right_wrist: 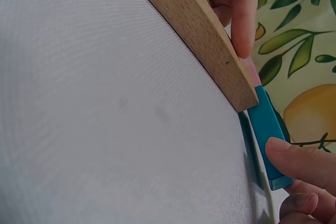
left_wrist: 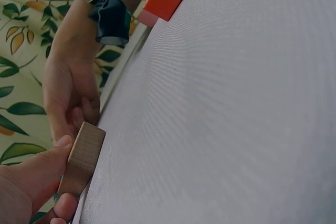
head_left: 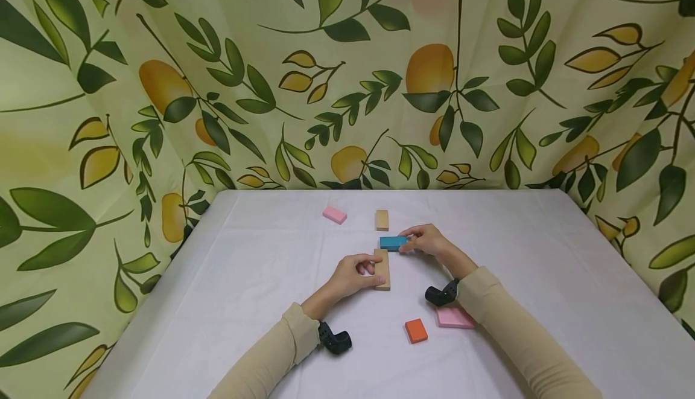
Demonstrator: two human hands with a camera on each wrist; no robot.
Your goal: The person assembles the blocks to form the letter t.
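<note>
My left hand [head_left: 347,276] pinches a long plain wooden block [head_left: 383,275] between thumb and fingers, near the middle of the white table. At the block's far end lies a blue block [head_left: 392,242], set crosswise. My right hand [head_left: 432,242] holds the blue block by its right end, with the thumb [right_wrist: 281,145] on its face in the right wrist view. There the wooden block [right_wrist: 205,45] and the blue block [right_wrist: 266,124] appear to meet at a corner. The left wrist view shows the wooden block [left_wrist: 85,153] near end-on, hiding most of the blue one.
Another wooden block [head_left: 382,220] lies just beyond the blue one. A small pink block [head_left: 335,215] is at the back left. Nearer the front are an orange block [head_left: 416,331] and a larger pink block [head_left: 453,317], partly under the right forearm. Leaf-patterned cloth [head_left: 347,85] hangs behind the table.
</note>
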